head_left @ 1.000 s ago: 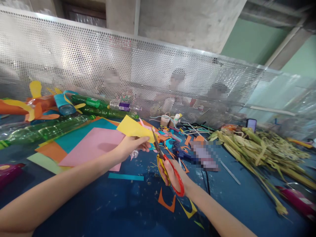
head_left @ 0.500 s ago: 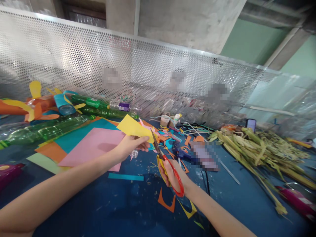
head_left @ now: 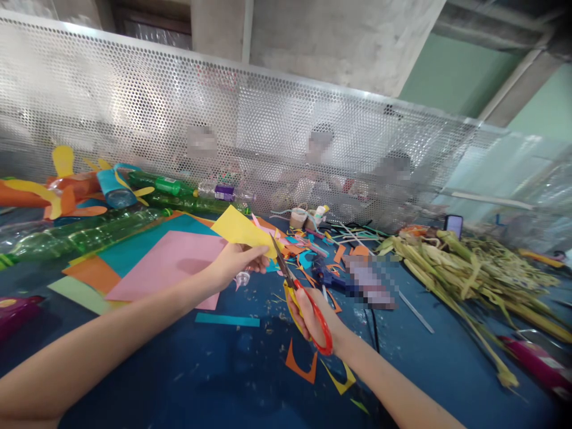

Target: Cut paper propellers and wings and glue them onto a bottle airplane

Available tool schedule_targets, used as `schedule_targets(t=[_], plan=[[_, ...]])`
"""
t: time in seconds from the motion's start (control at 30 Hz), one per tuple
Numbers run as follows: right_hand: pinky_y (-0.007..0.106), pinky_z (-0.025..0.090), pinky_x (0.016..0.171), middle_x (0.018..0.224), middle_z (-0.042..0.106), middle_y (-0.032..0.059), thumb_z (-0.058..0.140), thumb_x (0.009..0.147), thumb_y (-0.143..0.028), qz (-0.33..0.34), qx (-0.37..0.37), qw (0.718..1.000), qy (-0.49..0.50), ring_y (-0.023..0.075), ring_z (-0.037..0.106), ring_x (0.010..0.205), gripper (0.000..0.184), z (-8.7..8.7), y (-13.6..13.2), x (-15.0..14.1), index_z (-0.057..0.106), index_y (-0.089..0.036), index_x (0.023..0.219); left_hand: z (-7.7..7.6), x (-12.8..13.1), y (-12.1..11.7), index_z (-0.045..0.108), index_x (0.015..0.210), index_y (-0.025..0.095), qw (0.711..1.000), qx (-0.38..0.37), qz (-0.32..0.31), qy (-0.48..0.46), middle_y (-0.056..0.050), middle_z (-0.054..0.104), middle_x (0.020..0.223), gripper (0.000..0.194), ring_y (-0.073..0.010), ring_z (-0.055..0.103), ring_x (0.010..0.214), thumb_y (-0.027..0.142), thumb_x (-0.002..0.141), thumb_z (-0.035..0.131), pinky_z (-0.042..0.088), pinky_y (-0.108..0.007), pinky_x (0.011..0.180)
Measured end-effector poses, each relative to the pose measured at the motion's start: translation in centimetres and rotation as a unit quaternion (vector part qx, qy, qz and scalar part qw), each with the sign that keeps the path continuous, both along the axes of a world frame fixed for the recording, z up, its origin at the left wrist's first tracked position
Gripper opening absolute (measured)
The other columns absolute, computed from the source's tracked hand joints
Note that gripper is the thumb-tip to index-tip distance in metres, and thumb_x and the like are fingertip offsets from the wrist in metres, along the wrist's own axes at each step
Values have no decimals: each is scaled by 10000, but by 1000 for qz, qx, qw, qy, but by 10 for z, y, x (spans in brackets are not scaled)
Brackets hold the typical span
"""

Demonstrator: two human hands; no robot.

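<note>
My left hand (head_left: 239, 264) pinches a piece of yellow paper (head_left: 236, 226) by its lower edge, holding it above the table. In my right hand (head_left: 315, 313) is a pair of scissors (head_left: 322, 325) with red and yellow handles. Their blades point up and away from me, and the tips are at the right end of the yellow paper. Beneath my left forearm lie a large pink sheet (head_left: 165, 262) and a teal sheet (head_left: 134, 247). A narrow blue strip (head_left: 227, 320) rests nearer to me.
Green plastic bottles (head_left: 89, 235) lie at the left. Paper scraps (head_left: 308, 244) and a blue glue gun (head_left: 330, 277) are beyond my right hand. Dried husks (head_left: 460, 268) are heaped at the right. A perforated metal screen (head_left: 277, 119) stands behind, with people beyond it.
The scissor tips have shifted very slightly to the left along the yellow paper. Both hands otherwise keep nearly the same place.
</note>
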State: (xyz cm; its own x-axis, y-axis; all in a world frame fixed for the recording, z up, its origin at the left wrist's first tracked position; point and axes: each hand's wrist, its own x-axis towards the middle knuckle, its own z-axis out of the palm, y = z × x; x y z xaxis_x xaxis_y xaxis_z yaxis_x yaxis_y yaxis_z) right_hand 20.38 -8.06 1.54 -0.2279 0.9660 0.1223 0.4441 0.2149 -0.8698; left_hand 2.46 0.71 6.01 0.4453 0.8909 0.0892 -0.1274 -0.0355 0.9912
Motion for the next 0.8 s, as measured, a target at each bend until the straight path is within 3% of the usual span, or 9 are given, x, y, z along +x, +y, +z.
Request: schedule_targets(t=[0.47,0.8], plan=[[186,226,279,419,303,-63,209,817,-703,-40,-49,998,21,67,322,301,563,0,-1,-2,362,-212,589,-1,-2,4,607,562,102,1000,10,9,26,-30,584,495,308,-78,482,443,364,724,624,334,-198,436],[175,226,276,420,290,-74,210,817,-702,-44,-33,998,31,59,308,299,562,-1,-2,-3,369,-208,602,-5,-2,11,527,625,135,999,26,28,-6,-8,590,537,305,-68,499,427,399,729,638,314,-178,393]])
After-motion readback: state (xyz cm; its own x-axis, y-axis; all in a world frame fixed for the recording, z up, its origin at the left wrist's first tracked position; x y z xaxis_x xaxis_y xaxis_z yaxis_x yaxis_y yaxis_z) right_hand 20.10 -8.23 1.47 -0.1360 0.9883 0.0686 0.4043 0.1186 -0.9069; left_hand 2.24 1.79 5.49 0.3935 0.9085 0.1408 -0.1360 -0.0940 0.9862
